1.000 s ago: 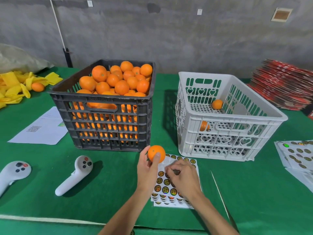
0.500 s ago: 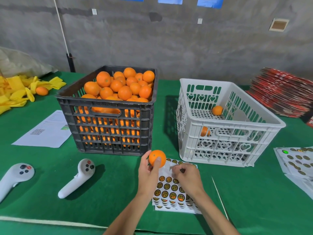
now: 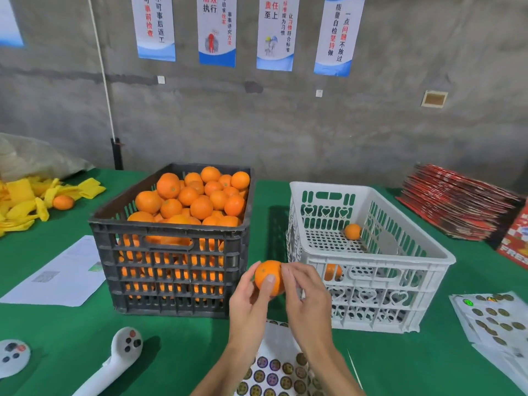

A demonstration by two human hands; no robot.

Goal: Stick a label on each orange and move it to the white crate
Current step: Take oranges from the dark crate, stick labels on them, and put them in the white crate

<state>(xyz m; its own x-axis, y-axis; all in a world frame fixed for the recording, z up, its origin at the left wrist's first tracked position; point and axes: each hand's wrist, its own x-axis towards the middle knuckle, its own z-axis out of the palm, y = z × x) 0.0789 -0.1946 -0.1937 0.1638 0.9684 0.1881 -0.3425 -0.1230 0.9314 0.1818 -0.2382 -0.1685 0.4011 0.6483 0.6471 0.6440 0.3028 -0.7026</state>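
Observation:
My left hand [image 3: 249,304] grips an orange [image 3: 268,274] held up between the two crates. My right hand [image 3: 307,298] touches the orange's right side with its fingertips; a label under them cannot be made out. The black crate [image 3: 168,270] at the left is heaped with oranges [image 3: 194,195]. The white crate [image 3: 380,284] at the right holds two oranges, one at the back [image 3: 352,231] and one behind the front wall [image 3: 333,272]. A sticker sheet [image 3: 278,367] lies on the green table below my hands.
Two white controllers [image 3: 114,364] [image 3: 13,357] lie at the front left. A paper sheet [image 3: 60,275] lies left of the black crate. More sticker sheets [image 3: 494,324] sit at the right, red flat boxes [image 3: 454,207] behind them. Yellow wrappers and a loose orange [image 3: 63,202] lie far left.
My right hand left the sticker sheet and rose to the orange. My left hand lifted the orange higher. The camera tilted up, showing wall posters.

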